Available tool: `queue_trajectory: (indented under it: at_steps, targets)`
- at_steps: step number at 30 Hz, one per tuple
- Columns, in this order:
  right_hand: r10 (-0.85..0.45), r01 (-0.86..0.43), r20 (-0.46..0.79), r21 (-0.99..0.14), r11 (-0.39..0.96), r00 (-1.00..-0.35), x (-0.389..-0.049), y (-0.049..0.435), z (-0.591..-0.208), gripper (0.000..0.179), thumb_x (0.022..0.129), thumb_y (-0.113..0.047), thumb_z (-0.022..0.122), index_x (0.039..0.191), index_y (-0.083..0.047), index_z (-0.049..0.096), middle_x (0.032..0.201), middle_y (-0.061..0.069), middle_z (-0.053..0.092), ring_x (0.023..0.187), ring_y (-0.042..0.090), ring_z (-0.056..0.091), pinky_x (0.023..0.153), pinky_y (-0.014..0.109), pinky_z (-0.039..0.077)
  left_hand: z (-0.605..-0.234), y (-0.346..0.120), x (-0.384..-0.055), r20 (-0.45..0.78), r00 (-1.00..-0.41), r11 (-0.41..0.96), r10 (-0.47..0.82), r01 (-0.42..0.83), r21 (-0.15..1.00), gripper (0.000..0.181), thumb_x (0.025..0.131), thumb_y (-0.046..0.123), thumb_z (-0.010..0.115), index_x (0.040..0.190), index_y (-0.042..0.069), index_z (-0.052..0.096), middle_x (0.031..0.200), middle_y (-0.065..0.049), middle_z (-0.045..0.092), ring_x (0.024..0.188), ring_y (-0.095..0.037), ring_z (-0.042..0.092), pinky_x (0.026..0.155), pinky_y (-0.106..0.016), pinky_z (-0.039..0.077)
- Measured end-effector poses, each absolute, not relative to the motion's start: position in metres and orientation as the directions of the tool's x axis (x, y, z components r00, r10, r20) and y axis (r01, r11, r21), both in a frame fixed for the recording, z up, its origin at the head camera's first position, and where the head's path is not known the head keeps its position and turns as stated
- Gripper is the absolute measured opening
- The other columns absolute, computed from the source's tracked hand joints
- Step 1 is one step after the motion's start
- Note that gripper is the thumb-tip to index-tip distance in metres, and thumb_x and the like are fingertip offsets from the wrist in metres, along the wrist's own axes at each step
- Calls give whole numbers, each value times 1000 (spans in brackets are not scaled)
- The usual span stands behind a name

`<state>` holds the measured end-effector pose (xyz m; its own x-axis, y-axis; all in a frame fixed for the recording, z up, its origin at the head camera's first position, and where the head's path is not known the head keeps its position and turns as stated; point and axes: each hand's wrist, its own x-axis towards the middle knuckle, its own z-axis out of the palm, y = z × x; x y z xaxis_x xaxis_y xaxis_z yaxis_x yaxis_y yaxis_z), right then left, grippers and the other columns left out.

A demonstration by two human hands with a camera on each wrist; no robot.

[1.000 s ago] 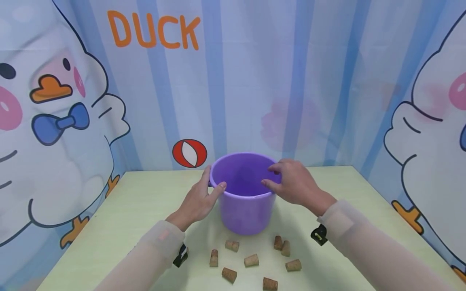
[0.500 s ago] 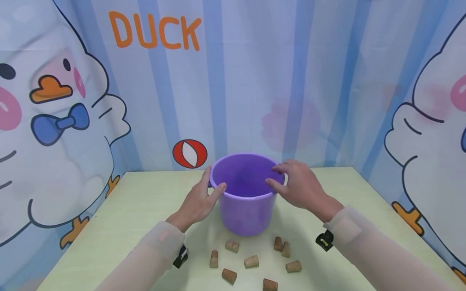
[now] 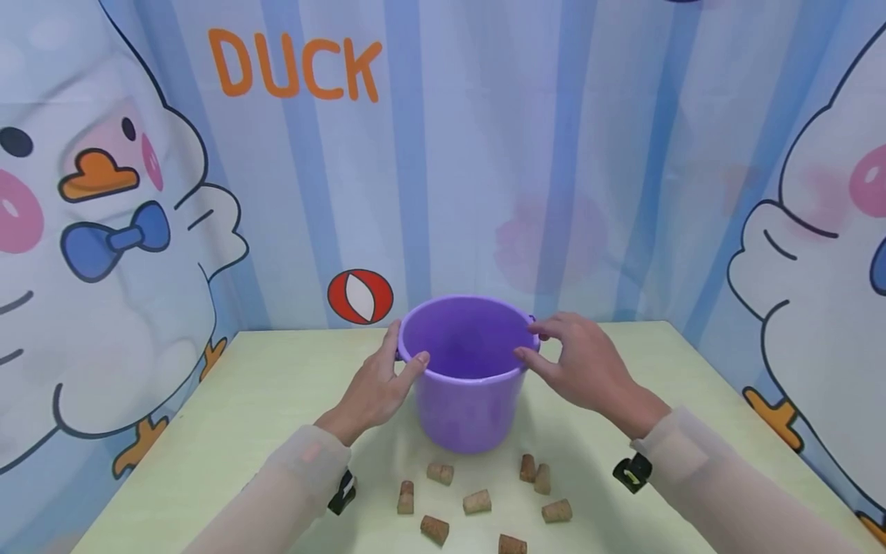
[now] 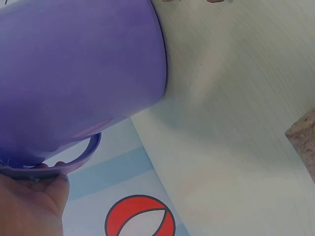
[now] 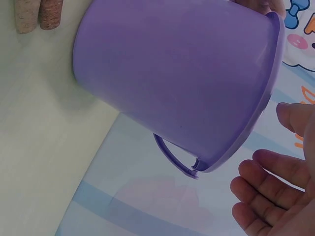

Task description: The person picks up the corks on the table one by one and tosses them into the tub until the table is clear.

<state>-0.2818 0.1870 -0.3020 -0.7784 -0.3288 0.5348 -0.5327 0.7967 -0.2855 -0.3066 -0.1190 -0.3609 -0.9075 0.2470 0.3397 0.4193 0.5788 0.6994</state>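
Note:
A purple bucket (image 3: 469,412) stands upright on the table, its mouth facing up. At its left rim my left hand (image 3: 377,383) holds on, thumb over the edge and the other fingers outside. In the left wrist view those fingers sit at the bucket's handle (image 4: 81,160). My right hand (image 3: 584,365) is beside the right rim, fingers spread and loosely bent. The right wrist view shows its fingertips (image 5: 246,189) apart from the bucket, with nothing between them. The part of the bucket's floor behind the near wall is hidden.
Several corks lie scattered in front of the bucket, among them a pale cork (image 3: 477,502) and a darker cork (image 3: 434,529). The pale table (image 3: 228,431) ends at a printed duck curtain (image 3: 477,154) behind and on both sides.
My right hand has drawn off to the right, from over the bucket's rim to just beside it. The left hand stays on the bucket, which keeps its place. The corks have not moved.

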Motion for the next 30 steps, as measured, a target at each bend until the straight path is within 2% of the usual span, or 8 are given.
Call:
queue_trajectory:
  at_steps: [10, 17, 30]
  targets:
    - [-311, -527, 543, -304, 794, -781, -273, 193, -303, 40, 95, -35, 74, 125, -8, 74, 113, 8, 73, 104, 29, 66, 87, 53, 53, -362, -119, -307, 358, -899, 573, 251, 436, 694, 80, 104, 49, 49, 165, 11, 14, 153, -14, 49, 138, -32, 49, 108, -61, 43]
    - [-312, -550, 580, -294, 782, -753, -268, 200, -305, 42, 95, -37, 74, 123, -6, 74, 113, 8, 74, 103, 29, 68, 87, 54, 54, -363, -119, -309, 365, -898, 575, 246, 438, 691, 78, 104, 50, 49, 165, 13, 16, 152, -13, 51, 137, -31, 51, 107, -60, 44]
    - [-289, -529, 586, -289, 798, -757, -260, 216, -315, 41, 94, -35, 74, 121, -4, 73, 118, 13, 73, 115, 37, 65, 95, 60, 50, -364, -119, -308, 358, -903, 574, 239, 429, 698, 80, 104, 51, 49, 165, 12, 14, 153, -13, 49, 138, -31, 50, 107, -61, 43]
